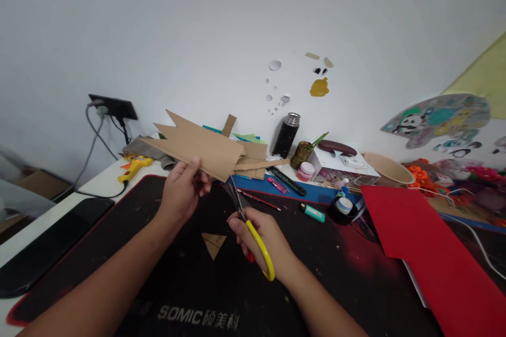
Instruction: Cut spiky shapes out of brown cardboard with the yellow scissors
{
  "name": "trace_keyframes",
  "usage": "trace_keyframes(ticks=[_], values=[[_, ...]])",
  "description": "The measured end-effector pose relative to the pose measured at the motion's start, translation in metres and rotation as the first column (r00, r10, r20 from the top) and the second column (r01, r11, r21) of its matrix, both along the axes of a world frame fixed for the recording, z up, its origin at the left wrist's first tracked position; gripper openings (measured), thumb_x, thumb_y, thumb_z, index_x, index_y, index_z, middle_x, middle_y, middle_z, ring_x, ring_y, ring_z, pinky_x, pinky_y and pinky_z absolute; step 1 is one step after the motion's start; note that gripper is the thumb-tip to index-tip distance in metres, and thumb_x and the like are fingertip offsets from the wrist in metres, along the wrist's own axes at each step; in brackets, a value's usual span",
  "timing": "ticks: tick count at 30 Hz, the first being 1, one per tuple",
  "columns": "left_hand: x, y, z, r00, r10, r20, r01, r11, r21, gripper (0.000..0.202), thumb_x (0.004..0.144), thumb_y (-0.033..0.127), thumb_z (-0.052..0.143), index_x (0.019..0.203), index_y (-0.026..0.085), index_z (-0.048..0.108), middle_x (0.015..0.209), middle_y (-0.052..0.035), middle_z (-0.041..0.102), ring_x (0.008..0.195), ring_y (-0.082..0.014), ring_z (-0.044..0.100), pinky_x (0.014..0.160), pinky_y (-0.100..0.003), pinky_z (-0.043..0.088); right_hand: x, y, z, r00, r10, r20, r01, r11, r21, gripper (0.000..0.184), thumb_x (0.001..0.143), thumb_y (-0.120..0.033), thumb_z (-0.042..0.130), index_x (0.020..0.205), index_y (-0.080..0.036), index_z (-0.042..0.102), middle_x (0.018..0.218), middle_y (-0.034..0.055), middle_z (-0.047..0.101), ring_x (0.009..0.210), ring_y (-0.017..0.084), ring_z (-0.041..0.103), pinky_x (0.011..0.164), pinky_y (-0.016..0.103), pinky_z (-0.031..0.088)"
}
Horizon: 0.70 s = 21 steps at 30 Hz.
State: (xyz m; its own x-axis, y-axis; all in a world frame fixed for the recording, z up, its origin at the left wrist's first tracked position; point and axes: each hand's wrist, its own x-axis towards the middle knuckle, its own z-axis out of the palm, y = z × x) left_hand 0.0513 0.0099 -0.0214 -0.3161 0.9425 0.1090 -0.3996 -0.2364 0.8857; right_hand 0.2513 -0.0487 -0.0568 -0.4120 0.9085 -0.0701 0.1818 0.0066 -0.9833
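My left hand [182, 185] pinches a piece of brown cardboard [201, 145] along its lower edge, thumb on top and fingers beneath. Jagged points stick out from the cardboard's left end. In my right hand [264, 237] are scissors [261, 247] with a yellow handle, a bit of red showing below the fingers. Their blades point up and away from me and meet the cardboard's lower right edge; how far they reach around it I cannot tell. On the dark mat below lies a small cardboard triangle [214, 245].
The black mat [158, 279] covers much of the table. A yellow glue gun [135, 167] lies left. Behind stand a black thermos [287, 134] and a pot [301, 154] with green stems. A lighter [313, 212], a tape roll [342, 211] and red sheet [435, 253] lie right.
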Motion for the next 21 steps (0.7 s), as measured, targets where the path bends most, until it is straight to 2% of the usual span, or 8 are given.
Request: trace_keyframes(ticks=[15,21], values=[[0.005,-0.012,0.001,0.973,0.025,-0.231,-0.014,0.999,0.049,0.038,0.093,0.048,0.08,0.077,0.023,0.057,0.054,0.0028,0.06,0.038,-0.0139,0.057,0.034,-0.021,0.038,0.0,-0.002,0.0,0.996,-0.012,0.087,0.004,0.996,0.092,0.043,0.099,-0.064,0.072,0.1,-0.021,0.076,0.07,-0.0001,0.062,0.057,0.015,0.055,0.052,0.025,0.04],[0.005,-0.012,0.003,0.97,0.039,-0.238,-0.028,0.998,0.048,0.038,0.094,0.045,0.079,0.074,0.023,0.056,0.051,0.0032,0.057,0.036,-0.0135,0.054,0.033,-0.021,0.036,0.0,-0.002,0.002,0.995,-0.02,0.099,0.008,0.993,0.115,0.045,0.098,-0.066,0.071,0.096,-0.021,0.075,0.068,0.0,0.062,0.057,0.015,0.054,0.052,0.025,0.039]])
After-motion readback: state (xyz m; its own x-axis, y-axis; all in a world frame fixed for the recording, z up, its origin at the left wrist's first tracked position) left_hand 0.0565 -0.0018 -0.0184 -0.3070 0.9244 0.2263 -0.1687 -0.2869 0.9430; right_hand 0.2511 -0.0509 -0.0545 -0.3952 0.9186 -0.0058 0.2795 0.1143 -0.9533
